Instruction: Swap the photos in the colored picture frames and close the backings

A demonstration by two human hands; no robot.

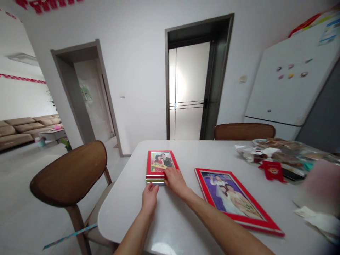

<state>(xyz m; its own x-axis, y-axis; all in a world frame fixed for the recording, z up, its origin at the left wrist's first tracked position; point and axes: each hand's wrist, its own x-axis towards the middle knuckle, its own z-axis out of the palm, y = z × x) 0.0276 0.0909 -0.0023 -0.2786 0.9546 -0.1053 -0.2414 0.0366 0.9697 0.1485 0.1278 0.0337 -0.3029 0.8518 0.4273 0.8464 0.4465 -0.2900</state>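
A small stack of picture frames lies on the white table; the top one is a red photo frame (162,175) with a couple's picture in it. Greenish and silvery edges show beneath it. My right hand (175,181) grips the stack's near right corner, fingers over the red border, its thumb hidden. Just in front of the stack's near edge is my left hand (149,196), fingers loosely bent and slightly apart, fingertips at the lowest edge. A larger red photo frame (268,217) with a wedding picture lies face up to the right of my right hand.
On the right of the white table (183,230) are a red booklet (273,171), plastic-wrapped items (289,147), crumpled tissue (317,219) and a blurred pinkish object (322,184). Brown chairs stand at the left (71,173) and far side (244,131). A white fridge (289,92) is behind.
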